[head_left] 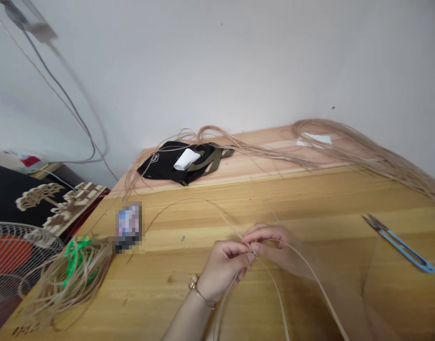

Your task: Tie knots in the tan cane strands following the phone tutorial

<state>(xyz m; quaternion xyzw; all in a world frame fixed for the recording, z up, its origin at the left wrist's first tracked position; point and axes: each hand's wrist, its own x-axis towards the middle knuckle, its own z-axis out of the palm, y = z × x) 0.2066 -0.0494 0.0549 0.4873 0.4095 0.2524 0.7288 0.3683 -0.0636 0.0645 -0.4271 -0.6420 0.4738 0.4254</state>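
Over the middle of the wooden table (149, 293), my left hand (227, 266) pinches thin pale cane strands (279, 289) where they cross. My right hand (274, 244) meets it there, thumb and fingers closed on the same strands. Loose ends of cane curve out from the crossing, some toward me and some away to the far left. The fingertips hide just how the strands cross. A thin watch (194, 282) circles my left wrist. To the right of my hands lie blue-handled thread snips (402, 246).
A coil of cane with a green tie (77, 263) lies at the left, beside a fan (22, 265). A black bag (167, 163) and long cane bundles (362, 149) lie along the wall. A blurred-out packet (128, 227) stands left of centre.
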